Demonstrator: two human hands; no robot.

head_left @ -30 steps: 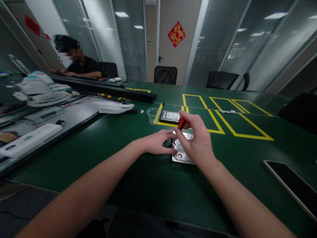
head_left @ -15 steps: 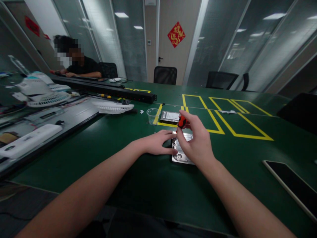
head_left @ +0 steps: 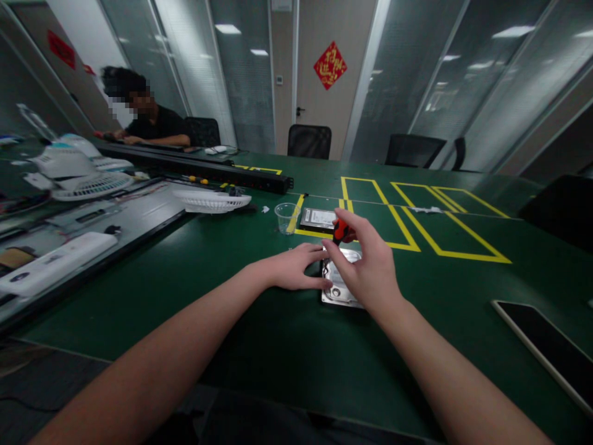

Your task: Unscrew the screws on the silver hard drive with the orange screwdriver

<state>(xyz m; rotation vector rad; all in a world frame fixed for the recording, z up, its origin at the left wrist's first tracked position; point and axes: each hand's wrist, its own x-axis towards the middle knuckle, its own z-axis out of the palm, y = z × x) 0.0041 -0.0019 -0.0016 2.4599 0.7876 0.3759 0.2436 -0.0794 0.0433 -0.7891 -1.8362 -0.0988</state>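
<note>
Screwdriver gripped by right hand, thumb newly extended toward ten o'clock, suggesting a turning stroke; splayed left hand braces hard drive.

Bare forearms angled inward, left hand low and spread, right hand curled in a pinch

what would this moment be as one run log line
left hand: at silver hard drive | right hand: holding red-black tool above it | beyond: clear cup, labelled drive
</note>
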